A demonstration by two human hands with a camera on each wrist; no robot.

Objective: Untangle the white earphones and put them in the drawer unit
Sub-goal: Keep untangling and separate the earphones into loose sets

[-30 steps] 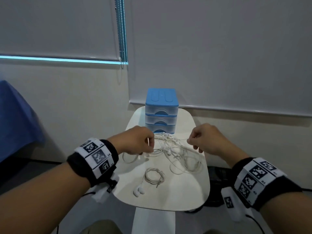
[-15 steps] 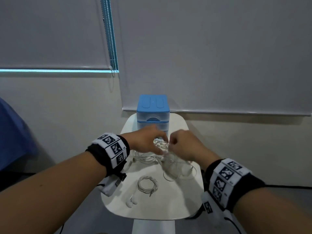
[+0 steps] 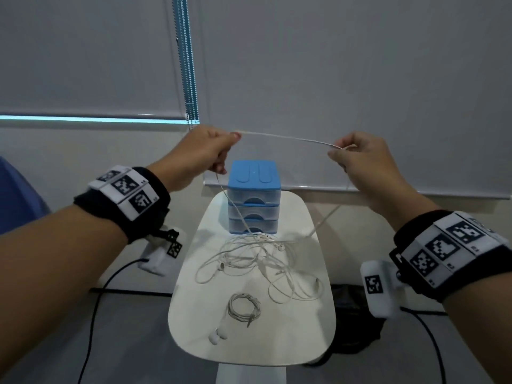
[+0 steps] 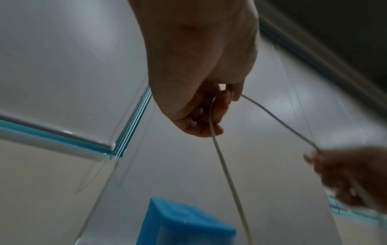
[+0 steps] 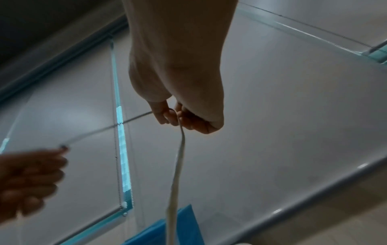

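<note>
Earphone cable stretched taut between both raised hands

The left hand (image 3: 206, 151) and right hand (image 3: 360, 159) each pinch the white earphone cable (image 3: 288, 139) above the blue drawer unit (image 3: 253, 196); its tangle lies on the white table (image 3: 318, 333).

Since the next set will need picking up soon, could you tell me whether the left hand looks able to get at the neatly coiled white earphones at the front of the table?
Probably yes, once freed: the left hand pinches a white cable, while the coiled earphones lie uncovered below.
</note>
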